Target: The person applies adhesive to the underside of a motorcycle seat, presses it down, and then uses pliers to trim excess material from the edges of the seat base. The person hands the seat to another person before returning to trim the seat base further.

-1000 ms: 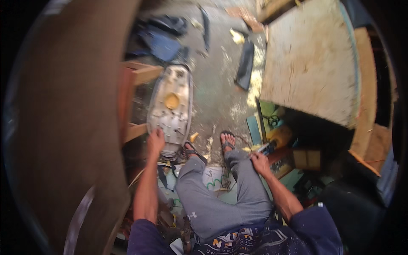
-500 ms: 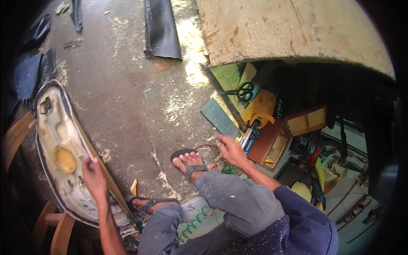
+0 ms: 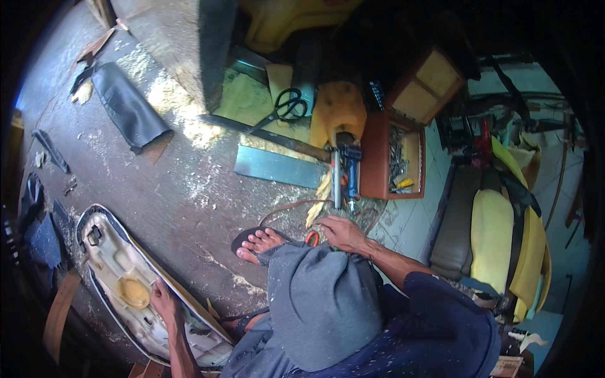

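A long motorcycle seat (image 3: 113,268) lies upside down at my left, its cream base upward with a dark cover edge around the rim and a round yellow patch inside. My left hand (image 3: 165,301) is closed on the seat near that patch. My right hand (image 3: 343,234) hovers beside my knee with fingers loosely extended and nothing visible in them. Just left of it is an orange-handled tool (image 3: 312,238), mostly hidden by my leg. A blue staple gun (image 3: 351,171) with a hose fitting lies just beyond my right hand.
Black scissors (image 3: 283,108), a metal straightedge (image 3: 280,166) and a dark bar (image 3: 268,135) lie ahead. An open brown box (image 3: 376,157) holds small tools. Yellow foam and seat pieces (image 3: 491,230) stand at right; black vinyl (image 3: 129,104) lies far left on the dusty floor.
My view has swung right, bringing the tool box and foam seats further in. My right hand has come down toward my knee, nearer the orange-handled tool. My left hand stays on the seat.
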`<state>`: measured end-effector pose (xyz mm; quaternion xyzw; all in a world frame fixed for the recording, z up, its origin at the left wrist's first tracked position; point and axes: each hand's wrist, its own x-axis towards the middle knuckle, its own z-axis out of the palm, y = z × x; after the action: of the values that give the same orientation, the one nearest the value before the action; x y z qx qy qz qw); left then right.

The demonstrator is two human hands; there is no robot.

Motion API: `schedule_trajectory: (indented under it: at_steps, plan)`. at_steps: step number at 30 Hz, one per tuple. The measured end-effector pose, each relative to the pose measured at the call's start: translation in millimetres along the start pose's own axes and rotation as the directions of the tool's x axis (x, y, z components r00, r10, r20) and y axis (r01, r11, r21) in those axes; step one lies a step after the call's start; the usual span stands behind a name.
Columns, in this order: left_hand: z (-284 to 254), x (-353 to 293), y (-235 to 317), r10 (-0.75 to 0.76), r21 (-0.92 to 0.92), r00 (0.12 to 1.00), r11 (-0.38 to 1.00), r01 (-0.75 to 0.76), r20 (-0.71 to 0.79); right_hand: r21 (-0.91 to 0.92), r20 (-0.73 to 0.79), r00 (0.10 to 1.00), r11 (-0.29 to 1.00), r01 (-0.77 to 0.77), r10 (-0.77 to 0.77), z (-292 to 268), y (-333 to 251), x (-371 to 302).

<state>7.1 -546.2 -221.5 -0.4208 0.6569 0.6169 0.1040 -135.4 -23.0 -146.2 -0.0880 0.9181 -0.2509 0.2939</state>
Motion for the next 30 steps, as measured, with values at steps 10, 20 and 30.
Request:
schedule_trajectory:
  at_steps: [10, 20, 30]
  plan:
    - [2.2, 8.5, 5.8, 0.159, 0.503, 0.977, 0.862, -0.066, -0.143, 0.03, -0.539, 0.773, 0.924, -0.381, 0.336, -21.5, 42.1, 28.9]
    - [-117.9, -13.1, 34.9, 0.565, 0.643, 0.646, 0.752, -0.147, -0.513, -0.105, -0.006, 0.847, 0.842, -0.529, 0.532, -59.9, -49.2, 27.4]
    - [-199.1, -56.8, -28.9, -0.263, 0.269, 0.855, 0.872, 0.408, -0.446, -0.612, 0.475, 0.851, 0.611, 0.503, -0.225, 142.2, -95.2, 67.8]
